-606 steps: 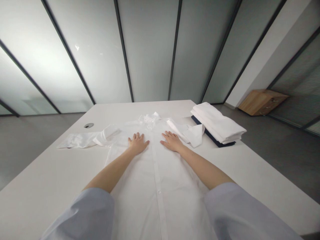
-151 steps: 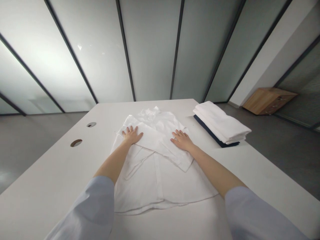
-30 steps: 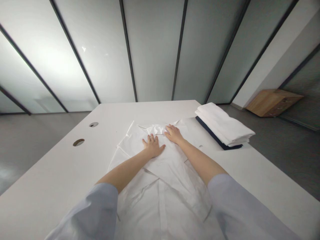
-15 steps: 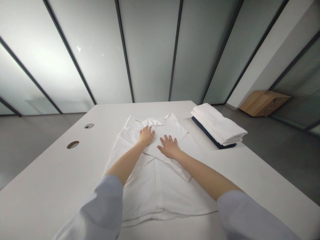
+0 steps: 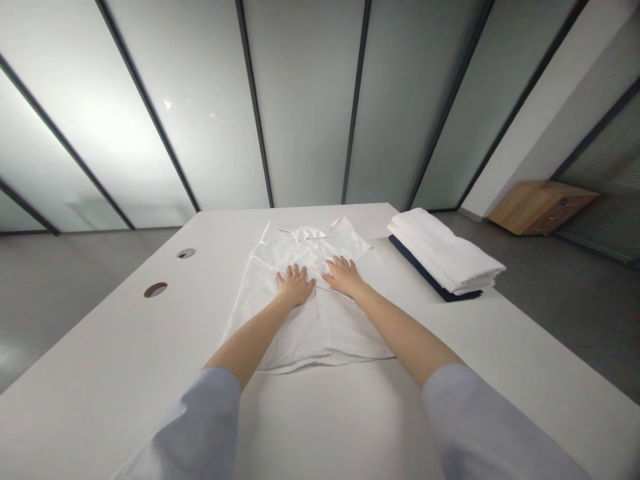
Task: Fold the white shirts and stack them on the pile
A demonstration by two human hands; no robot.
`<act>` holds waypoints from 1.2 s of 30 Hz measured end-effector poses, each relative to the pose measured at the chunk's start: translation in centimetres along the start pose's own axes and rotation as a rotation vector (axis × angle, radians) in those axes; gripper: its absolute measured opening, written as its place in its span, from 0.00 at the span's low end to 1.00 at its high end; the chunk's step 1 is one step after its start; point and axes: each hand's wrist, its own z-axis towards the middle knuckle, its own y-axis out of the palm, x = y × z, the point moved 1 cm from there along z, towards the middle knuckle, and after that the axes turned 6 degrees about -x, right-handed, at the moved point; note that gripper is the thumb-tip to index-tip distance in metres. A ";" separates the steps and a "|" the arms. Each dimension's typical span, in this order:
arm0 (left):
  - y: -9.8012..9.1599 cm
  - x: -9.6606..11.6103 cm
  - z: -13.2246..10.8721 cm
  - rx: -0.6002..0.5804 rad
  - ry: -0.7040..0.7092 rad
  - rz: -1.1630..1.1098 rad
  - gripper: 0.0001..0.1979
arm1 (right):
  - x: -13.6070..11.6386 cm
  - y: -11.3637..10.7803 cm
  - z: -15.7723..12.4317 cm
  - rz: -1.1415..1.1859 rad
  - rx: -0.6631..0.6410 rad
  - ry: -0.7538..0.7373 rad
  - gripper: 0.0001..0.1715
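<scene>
White shirt (image 5: 290,343) lies flat on the white table (image 5: 125,367), collar (image 5: 311,233) at its far end, hem at its near end. Person's left hand (image 5: 296,285) is palm-down on the shirt's middle, fingers fanned, and the right hand (image 5: 344,275) is laid the same way just right of the shirt's center line, neither pinching visibly. Right of the shirt, apart from it: folded white cloth stack (image 5: 447,248) over dark cloth (image 5: 425,272); left of it, two round table holes (image 5: 155,289).
</scene>
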 end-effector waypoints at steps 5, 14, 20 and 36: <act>-1.0 -1.9 2.8 0.095 0.051 -0.033 0.28 | 0.0 0.6 -3.1 -0.010 -0.041 0.012 0.36; -1.1 -2.0 1.1 0.205 0.083 0.021 0.15 | 1.2 1.9 -4.4 0.034 -0.111 0.103 0.37; -0.6 -2.2 -1.6 0.192 0.112 0.004 0.17 | 1.3 1.6 -4.7 0.058 -0.089 0.075 0.34; -1.7 -2.5 -3.5 0.147 0.048 0.058 0.18 | 1.0 -0.4 -6.0 0.019 0.051 0.025 0.19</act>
